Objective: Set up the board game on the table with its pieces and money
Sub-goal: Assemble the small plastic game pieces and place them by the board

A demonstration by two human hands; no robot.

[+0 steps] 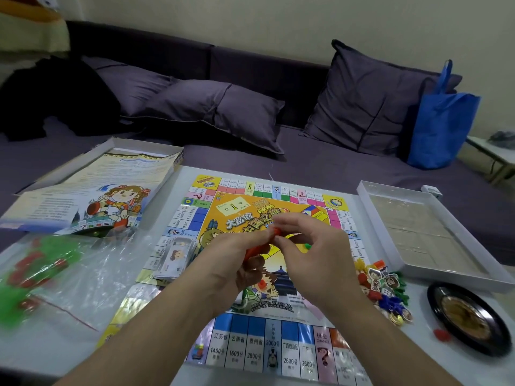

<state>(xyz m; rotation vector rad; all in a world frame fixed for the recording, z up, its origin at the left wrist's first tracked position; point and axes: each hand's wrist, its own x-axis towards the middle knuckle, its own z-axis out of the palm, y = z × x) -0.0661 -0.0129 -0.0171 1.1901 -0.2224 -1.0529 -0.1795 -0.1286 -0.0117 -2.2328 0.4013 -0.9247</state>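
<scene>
Orange plastic pieces [257, 250] sit pinched between both hands above the middle of the game board [250, 274], which lies flat on the white table [55, 349]. The left hand [237, 263] curls round several pieces; the right hand [309, 246] pinches one by thumb and forefinger. Paper money [175, 256] rests on the board's left edge. More tokens [384, 291] lie heaped just right of the board, near a black spinner dish [468, 319].
</scene>
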